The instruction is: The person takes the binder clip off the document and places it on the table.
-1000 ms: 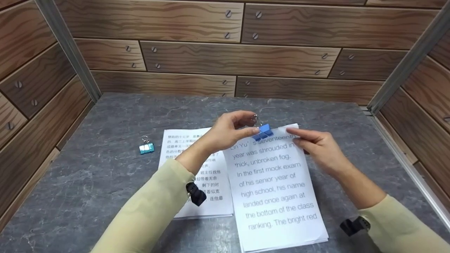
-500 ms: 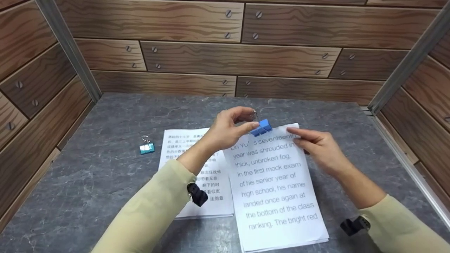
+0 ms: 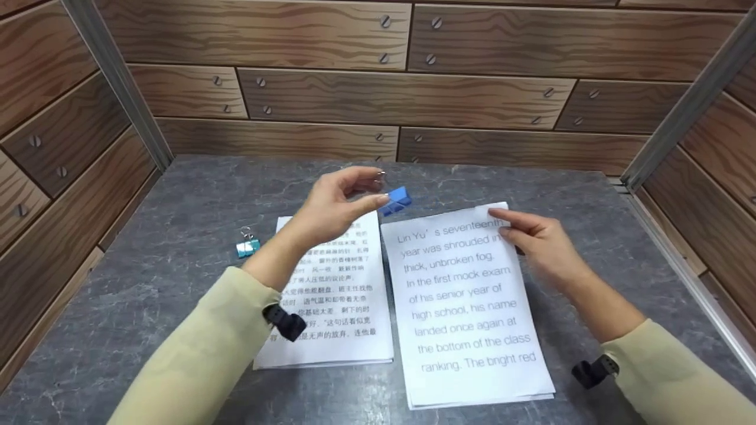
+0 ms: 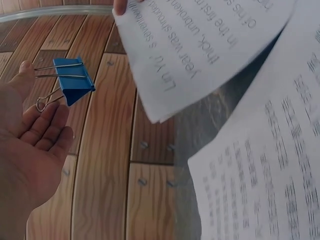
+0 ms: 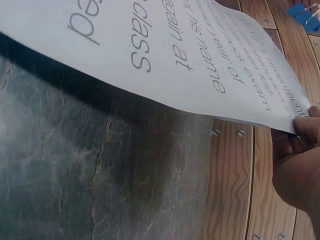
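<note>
My left hand [image 3: 339, 206] pinches a blue binder clip [image 3: 397, 201] by its wire handles, thumb on one side and fingers on the other. In the left wrist view the binder clip [image 4: 75, 80] hangs apart from any paper. My right hand [image 3: 543, 245] grips the top right corner of a stack of English-printed sheets [image 3: 466, 319], whose top end is lifted off the table. The right wrist view shows the sheets [image 5: 200, 65] bending up toward the thumb and fingers. Beneath my left forearm lies a second stack with Chinese print [image 3: 336, 348], partly covered.
A teal binder clip [image 3: 247, 248] lies on the grey table [image 3: 195, 189], left of the Chinese-printed stack. Wood-patterned panels [image 3: 331, 97] wall in the back and both sides, with metal posts at the corners.
My left hand has drawn the blue binder clip off the top edge of the English-printed sheets and moved left and up with it. My right hand keeps its grip on the corner.
</note>
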Demonstrator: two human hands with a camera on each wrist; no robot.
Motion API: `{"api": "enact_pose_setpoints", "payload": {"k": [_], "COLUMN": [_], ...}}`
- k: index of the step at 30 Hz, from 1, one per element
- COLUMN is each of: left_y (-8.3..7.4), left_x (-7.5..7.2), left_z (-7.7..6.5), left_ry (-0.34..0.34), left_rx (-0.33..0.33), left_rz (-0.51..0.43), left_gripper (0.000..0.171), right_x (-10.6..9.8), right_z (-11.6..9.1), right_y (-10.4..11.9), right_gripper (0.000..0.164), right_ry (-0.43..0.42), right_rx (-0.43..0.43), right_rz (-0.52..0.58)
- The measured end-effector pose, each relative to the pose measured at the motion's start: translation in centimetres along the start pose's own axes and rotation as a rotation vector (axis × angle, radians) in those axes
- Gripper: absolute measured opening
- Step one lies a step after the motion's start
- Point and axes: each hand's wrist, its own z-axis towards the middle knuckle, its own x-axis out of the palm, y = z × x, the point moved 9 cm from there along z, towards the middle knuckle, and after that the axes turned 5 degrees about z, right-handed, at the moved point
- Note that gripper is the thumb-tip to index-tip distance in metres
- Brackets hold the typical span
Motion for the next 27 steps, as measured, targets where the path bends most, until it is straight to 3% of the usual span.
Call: {"api": "enact_pose_setpoints", "payload": {"k": [11,20,27], "left_y": [2.0,6.2,9.4], "left_x": [-5.7,-10.5,-13.4], "left_z": [-3.8,-8.1,-11.2], "left_ry": [-0.043,-0.079,-0.108], "left_rx": [-0.056,-0.19,-0.255], "left_rz": [0.058,0.134,0.17], "left_gripper": [0.05,0.052,0.053], "right_x": [-0.3,-0.5,-0.6], "right_z": [1.4,2.5,3.1], "right_y": [-1.8,-3.2,-4.0], "right_gripper": [0.042,0.044,0.044], "right_ry": [-0.012,-0.037,-0.038], "right_rx": [0.048,0.077,0.076], "right_rz": [-0.004,0.025,0.022]}}
